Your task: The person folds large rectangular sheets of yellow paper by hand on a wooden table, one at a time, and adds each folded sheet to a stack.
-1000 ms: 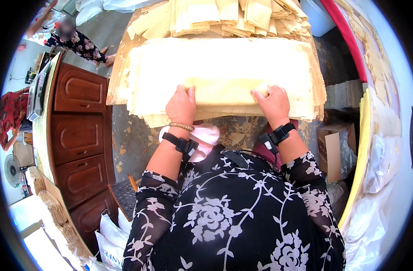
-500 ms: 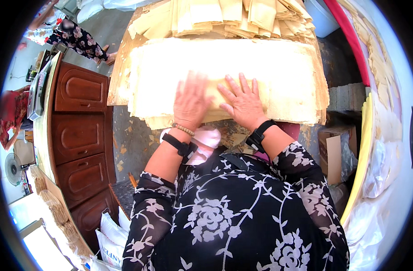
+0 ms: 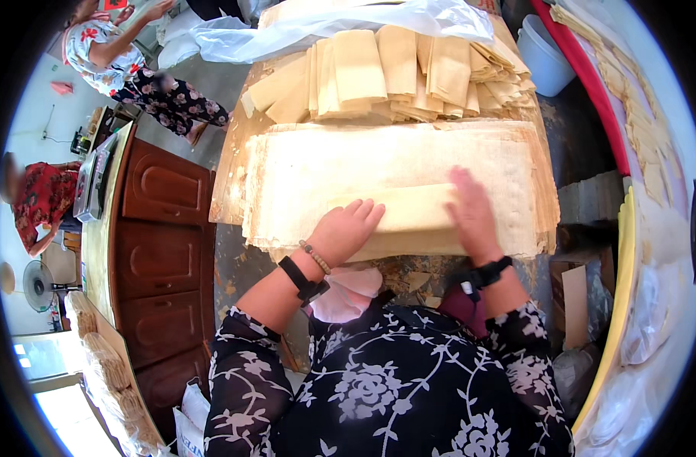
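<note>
So, where's the folded sheet (image 3: 416,207)?

Middle of frame, on the wide sheet stack (image 3: 317,167), between the hands.

Long axis?

Roughly left-right, right end slightly higher in frame.

Hands?

Left hand (image 3: 350,227): palm down, fingers laid flat over the sheet's left end, no pinch. Right hand (image 3: 476,217): fingers extended toward top of frame, at the right end. Blurred, can't tell if touching.

Nearer one?

Left, it overlaps the sheet. Folded strips (image 3: 359,70) lie apart, upper middle.
</note>
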Demonstrator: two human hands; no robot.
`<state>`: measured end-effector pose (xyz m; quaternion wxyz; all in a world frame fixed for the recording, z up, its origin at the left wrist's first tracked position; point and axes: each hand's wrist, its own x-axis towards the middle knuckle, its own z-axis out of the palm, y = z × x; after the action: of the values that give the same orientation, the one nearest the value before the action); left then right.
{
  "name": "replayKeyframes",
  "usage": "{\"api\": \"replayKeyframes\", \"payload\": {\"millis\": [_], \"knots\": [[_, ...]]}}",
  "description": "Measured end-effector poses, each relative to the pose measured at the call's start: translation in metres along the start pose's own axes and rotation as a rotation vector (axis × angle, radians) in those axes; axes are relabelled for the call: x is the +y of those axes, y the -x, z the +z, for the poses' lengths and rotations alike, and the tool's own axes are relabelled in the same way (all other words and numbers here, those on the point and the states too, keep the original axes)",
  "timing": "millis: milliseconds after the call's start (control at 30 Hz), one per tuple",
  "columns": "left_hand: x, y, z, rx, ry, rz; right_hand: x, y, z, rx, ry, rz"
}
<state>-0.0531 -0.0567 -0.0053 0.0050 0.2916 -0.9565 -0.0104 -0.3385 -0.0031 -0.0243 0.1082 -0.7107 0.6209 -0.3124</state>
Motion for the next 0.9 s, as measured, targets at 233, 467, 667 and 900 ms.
{"api": "replayKeyframes", "payload": {"millis": [233, 467, 667, 900], "knots": [[-0.061, -0.082, -0.068, 0.436, -0.273, -0.447, 0.056, 0.074, -0.077, 0.316, -0.109, 0.385], [-0.167, -0.223, -0.048, -0.169, 0.234, -0.697, 0.043, 0.125, -0.087, 0.532, -0.433, 0.682], [-0.177, -0.207, 0.004, 0.117, -0.089, -0.523, 0.03, 0.148, -0.091, 0.638, -0.655, 0.87], [0.044, -0.088, 0.018, 0.195, 0.349, 0.09, 0.023, 0.15, -0.084, 0.385, -1.178, 1.081]]}}
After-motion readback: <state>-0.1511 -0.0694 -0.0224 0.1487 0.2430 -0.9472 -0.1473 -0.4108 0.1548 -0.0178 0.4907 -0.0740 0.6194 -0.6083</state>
